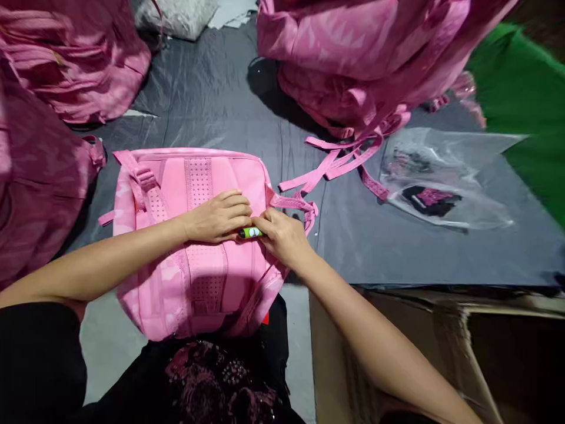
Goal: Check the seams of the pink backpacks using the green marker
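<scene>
A pink backpack [174, 176] lies with its padded back panel and shoulder straps facing up, partly over the table's front edge and toward my lap. My left hand [218, 218] rests palm down on the panel, its fingers lying along the surface. My right hand [282, 235] is closed around a small green stick-shaped thing [251, 232] with a black end and a printed pattern. Its kind I cannot make out. The fingertips of both hands meet near the right side of the panel. The right shoulder strap [289, 202] loops out beside my right hand.
More pink backpacks stand at the left [39, 176] and far right [348, 53] of the grey-covered table [419, 253], with loose straps [335, 162] trailing. A clear plastic bag [481, 209] holds small dark and pink pieces. Green cloth [525, 118] and a cardboard box [375, 330] are at the right.
</scene>
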`<state>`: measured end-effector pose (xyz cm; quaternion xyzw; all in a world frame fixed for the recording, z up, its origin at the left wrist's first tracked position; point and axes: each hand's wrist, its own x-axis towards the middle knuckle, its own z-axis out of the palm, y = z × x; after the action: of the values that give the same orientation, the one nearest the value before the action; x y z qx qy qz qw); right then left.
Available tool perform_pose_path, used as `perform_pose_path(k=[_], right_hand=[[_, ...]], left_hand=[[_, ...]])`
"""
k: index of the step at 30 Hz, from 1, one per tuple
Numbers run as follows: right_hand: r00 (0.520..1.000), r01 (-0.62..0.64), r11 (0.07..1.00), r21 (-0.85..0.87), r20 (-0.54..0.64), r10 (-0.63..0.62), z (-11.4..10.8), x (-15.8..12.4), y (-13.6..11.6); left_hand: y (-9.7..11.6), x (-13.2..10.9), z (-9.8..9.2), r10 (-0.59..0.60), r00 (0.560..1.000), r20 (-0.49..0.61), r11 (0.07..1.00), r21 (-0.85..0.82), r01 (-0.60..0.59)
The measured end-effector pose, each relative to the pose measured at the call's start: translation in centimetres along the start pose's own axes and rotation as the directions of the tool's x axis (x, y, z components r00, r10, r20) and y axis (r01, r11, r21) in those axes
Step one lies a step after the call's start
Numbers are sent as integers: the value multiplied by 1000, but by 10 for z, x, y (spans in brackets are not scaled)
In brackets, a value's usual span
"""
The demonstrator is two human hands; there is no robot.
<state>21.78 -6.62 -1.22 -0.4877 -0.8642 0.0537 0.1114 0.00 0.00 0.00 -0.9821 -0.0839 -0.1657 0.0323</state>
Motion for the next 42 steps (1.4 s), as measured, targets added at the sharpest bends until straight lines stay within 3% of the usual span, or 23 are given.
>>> perform_pose_path(k=[3,5,7,9,10,11,16,22,25,30,32,33,35,37,38,40,42], right_hand=[[1000,-16,1000,7,-3,16,-3,5,2],[1000,-18,1000,15,15,18,-3,7,3],[999,-17,1000,25,39,16,-3,9,4],[998,-13,999,33,54,12,-3,12,3],[998,-7,999,36,59,5,-4,13,1],[998,2,999,32,65,-4,-4,14,0],[997,45,997,-70,65,-41,2,14,-6],[979,172,940,-295,-58,-198,3,20,1],[972,133,917,-375,-130,-194,-5,58,-2],[979,-36,957,-288,-202,-24,-16,132,-8],[952,-102,976,-190,-303,41,-23,130,-4],[920,-137,984,-112,-383,84,-27,119,-1],[800,-183,975,129,-556,224,-36,85,1],[671,-170,878,448,-600,436,-39,44,-2],[646,-153,786,600,-541,539,-38,25,-6],[613,-122,547,828,-371,698,-26,-5,-20],[606,-95,328,940,-206,768,-7,-23,-38]], left_hand=[[-4,-5,-1,-20,998,-63,1000,-4,20],[-11,-11,-6,-195,964,-181,979,30,204],[-23,-17,-13,-442,833,-333,872,61,486],[-34,-23,-18,-602,687,-408,727,77,683],[-38,-25,-20,-644,651,-403,681,86,727],[-41,-27,-21,-667,642,-377,662,94,743],[-41,-27,-17,-672,713,-200,708,111,698],[-40,-27,-17,-663,714,-225,719,77,691],[-41,-29,-16,-658,707,-260,725,34,688],[-46,-39,-20,-701,647,-298,689,-54,722],[-43,-40,-23,-698,643,-316,690,-54,722],[-40,-39,-24,-674,662,-328,708,-31,706],[-28,-31,-25,-571,765,-297,793,43,608],[-13,-15,-24,-395,909,-131,911,74,406],[-7,-6,-22,-307,951,-24,950,58,308],[3,13,-20,-215,967,140,977,24,213],[8,26,-17,-232,950,210,973,48,227]])
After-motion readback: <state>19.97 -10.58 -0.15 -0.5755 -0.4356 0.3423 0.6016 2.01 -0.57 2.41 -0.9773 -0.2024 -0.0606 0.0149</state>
